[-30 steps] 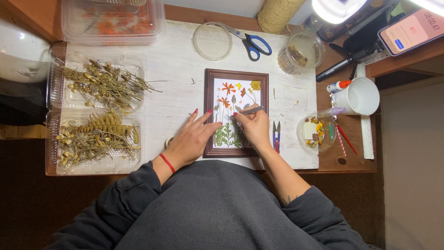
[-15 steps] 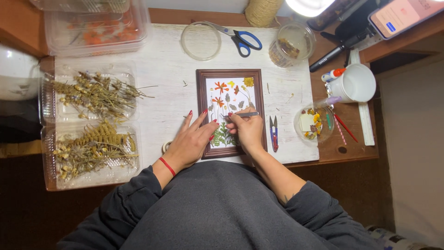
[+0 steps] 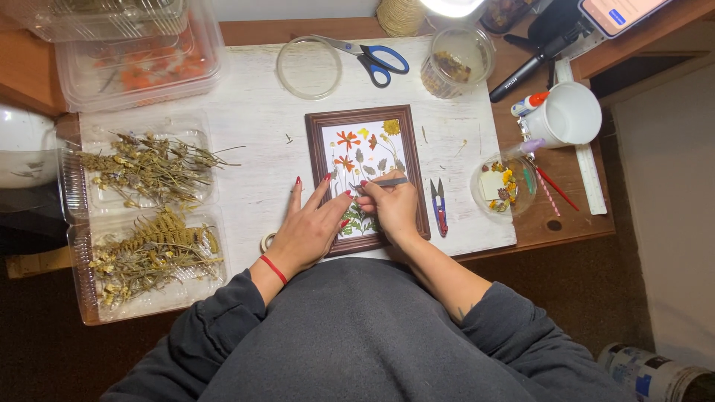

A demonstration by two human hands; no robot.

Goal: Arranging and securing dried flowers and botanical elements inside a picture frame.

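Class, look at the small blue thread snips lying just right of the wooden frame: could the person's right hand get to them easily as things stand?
Probably yes. The right hand holds a thin tool over the wooden frame, and the thread snips lie right beside it on the white board with nothing between. The hand would likely need to put the tool down first.

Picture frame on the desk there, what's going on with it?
A person is arranging pressed flowers inside a brown picture frame on a white board. The right hand holds slim tweezers over the flowers, while the left hand rests on the frame's lower left part. Trays of dried plants lie to the left; small snips and scissors lie unused nearby.
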